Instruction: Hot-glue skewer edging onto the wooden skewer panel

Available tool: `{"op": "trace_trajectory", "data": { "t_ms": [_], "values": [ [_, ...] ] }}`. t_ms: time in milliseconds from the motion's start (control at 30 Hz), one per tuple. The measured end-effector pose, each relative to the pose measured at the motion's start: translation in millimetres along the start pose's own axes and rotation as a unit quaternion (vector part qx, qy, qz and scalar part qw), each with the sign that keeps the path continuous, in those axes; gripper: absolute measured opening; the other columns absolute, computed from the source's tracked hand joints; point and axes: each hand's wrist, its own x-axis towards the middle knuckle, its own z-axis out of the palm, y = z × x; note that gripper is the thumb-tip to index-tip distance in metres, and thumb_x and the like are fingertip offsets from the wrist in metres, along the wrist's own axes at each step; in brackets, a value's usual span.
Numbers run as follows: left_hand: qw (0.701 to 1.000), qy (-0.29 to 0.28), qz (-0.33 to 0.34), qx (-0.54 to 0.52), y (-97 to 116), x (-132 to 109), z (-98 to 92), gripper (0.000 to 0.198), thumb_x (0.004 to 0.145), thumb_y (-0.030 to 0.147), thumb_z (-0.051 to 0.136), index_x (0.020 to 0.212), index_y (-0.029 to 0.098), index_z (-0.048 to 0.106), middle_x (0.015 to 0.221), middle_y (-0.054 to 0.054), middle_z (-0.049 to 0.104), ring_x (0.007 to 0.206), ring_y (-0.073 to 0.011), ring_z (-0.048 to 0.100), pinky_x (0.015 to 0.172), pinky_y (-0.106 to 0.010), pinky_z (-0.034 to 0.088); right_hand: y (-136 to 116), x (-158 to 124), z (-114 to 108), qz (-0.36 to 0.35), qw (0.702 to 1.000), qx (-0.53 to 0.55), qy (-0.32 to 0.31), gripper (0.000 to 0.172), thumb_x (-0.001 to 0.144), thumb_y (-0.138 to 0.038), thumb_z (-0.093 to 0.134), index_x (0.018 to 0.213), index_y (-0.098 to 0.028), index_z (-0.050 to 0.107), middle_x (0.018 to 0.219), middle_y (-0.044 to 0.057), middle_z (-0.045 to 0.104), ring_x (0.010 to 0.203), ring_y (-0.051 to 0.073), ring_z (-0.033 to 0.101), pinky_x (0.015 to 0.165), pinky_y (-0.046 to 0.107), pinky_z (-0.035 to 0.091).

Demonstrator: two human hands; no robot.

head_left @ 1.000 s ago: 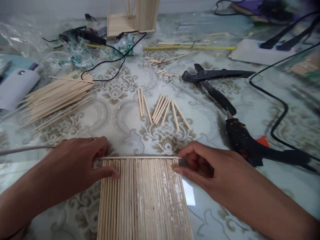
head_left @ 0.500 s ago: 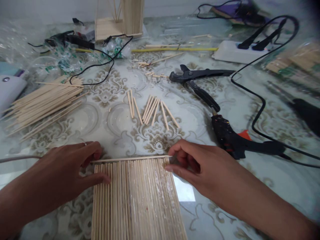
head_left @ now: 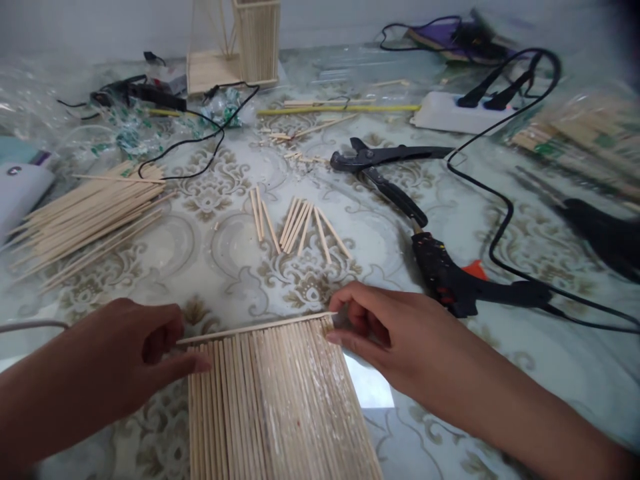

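Observation:
A flat panel of wooden sticks [head_left: 280, 407], laid side by side and shiny with glue on its right part, lies in front of me. A single thin wooden stick [head_left: 250, 330] runs across its far edge. My left hand [head_left: 140, 353] is curled round the stick's left end, its thumb on the panel's corner. At the opposite corner, my right hand [head_left: 383, 327] pinches the stick's right end between thumb and forefinger, with the thumb over the panel. The stick touches the panel at the right and sits slightly off it at the left.
Short cut sticks [head_left: 297, 227] lie beyond the panel. A pile of long sticks [head_left: 100, 210] is at left. Black cutting pliers [head_left: 380, 157] and a glue gun [head_left: 450, 277] lie at right. Behind are a white power strip [head_left: 457, 113], cords and a stick-built structure [head_left: 257, 43].
The left end of the stick has come nearer to me, so it slants more, and my left hand has shifted left and down with it. My right hand keeps its pinch. The view has shifted slightly.

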Motion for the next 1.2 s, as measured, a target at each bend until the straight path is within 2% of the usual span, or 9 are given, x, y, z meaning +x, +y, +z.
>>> {"op": "trace_trajectory", "data": {
  "t_ms": [267,467,600,667,733,833,900,1033,1200],
  "values": [
    [1.0,0.009,-0.002,-0.006,-4,10,1.7,0.043,0.083,0.056,0.071,0.057,0.023,0.063,0.051,0.005,0.059,0.052,-0.0158,0.052,0.055,-0.027,0.029,2,-3,0,0.001,1.0,0.015,0.009,0.004,0.096,-0.025,0.068,0.099,-0.025,0.065,0.068,-0.006,0.065,0.06,0.015,0.061,0.058,0.028,0.042],
    [0.996,0.085,-0.002,-0.02,7,14,-9.1,0.044,0.088,0.059,0.066,0.062,0.024,0.062,0.051,0.007,0.055,0.054,-0.0148,0.052,0.058,-0.026,0.033,2,1,-1,-0.024,0.999,0.001,0.049,0.005,0.098,-0.02,0.061,0.101,-0.023,0.062,0.064,-0.006,0.063,0.053,0.015,0.057,0.054,0.027,0.039],
    [0.989,0.145,-0.002,-0.015,5,16,-6.8,0.039,0.092,0.057,0.061,0.07,0.025,0.063,0.054,0.007,0.057,0.055,-0.0154,0.054,0.06,-0.028,0.035,4,3,-2,-0.024,0.998,0.01,0.063,0.005,0.099,-0.022,0.06,0.103,-0.023,0.062,0.062,-0.007,0.062,0.052,0.014,0.058,0.052,0.027,0.037],
    [0.986,0.16,0.025,-0.03,0,17,-1.0,0.029,0.09,0.054,0.065,0.086,0.025,0.068,0.066,0.005,0.064,0.063,-0.0177,0.059,0.065,-0.03,0.041,4,2,-4,-0.022,0.998,0.019,0.058,0.007,0.1,-0.024,0.059,0.106,-0.022,0.062,0.063,-0.006,0.063,0.055,0.015,0.061,0.054,0.027,0.039],
    [0.981,0.163,0.084,-0.058,-5,17,7.4,0.035,0.085,0.053,0.072,0.107,0.026,0.07,0.093,-0.001,0.072,0.08,-0.0226,0.067,0.076,-0.036,0.05,4,1,-6,-0.014,0.999,0.035,0.039,0.012,0.102,-0.029,0.057,0.11,-0.022,0.063,0.066,-0.005,0.066,0.057,0.016,0.063,0.056,0.028,0.041],
    [0.973,0.17,0.137,-0.076,-10,16,20.6,0.047,0.08,0.051,0.08,0.119,0.03,0.069,0.129,-0.007,0.068,0.108,-0.0316,0.069,0.097,-0.046,0.054,3,0,-8,-0.004,0.997,0.075,0.026,0.021,0.103,-0.037,0.059,0.116,-0.022,0.064,0.071,-0.004,0.069,0.061,0.016,0.064,0.058,0.029,0.046],
    [0.966,0.184,0.158,-0.087,-9,17,27.2,0.055,0.08,0.049,0.081,0.13,0.033,0.065,0.139,-0.007,0.065,0.122,-0.0347,0.066,0.107,-0.048,0.052,2,0,-9,0.008,0.993,0.118,0.027,0.027,0.1,-0.038,0.064,0.121,-0.023,0.063,0.075,-0.003,0.071,0.064,0.016,0.066,0.059,0.029,0.05],
    [0.96,0.181,0.197,-0.086,-3,20,34.3,0.06,0.082,0.047,0.082,0.138,0.035,0.063,0.138,-0.008,0.065,0.13,-0.0368,0.061,0.119,-0.054,0.045,2,1,-5,0.06,0.968,0.242,0.014,0.045,0.094,-0.037,0.069,0.135,-0.025,0.057,0.077,-0.005,0.068,0.057,0.014,0.062,0.044,0.024,0.05],
    [0.95,0.201,0.218,-0.1,-2,23,40.9,0.058,0.085,0.053,0.08,0.138,0.038,0.064,0.135,-0.007,0.066,0.129,-0.0362,0.06,0.121,-0.059,0.041,-2,1,0,0.104,0.9,0.422,-0.041,0.066,0.086,-0.038,0.079,0.143,-0.026,0.048,0.077,-0.007,0.058,0.059,0.013,0.059,0.038,0.02,0.051]
  ]
}}
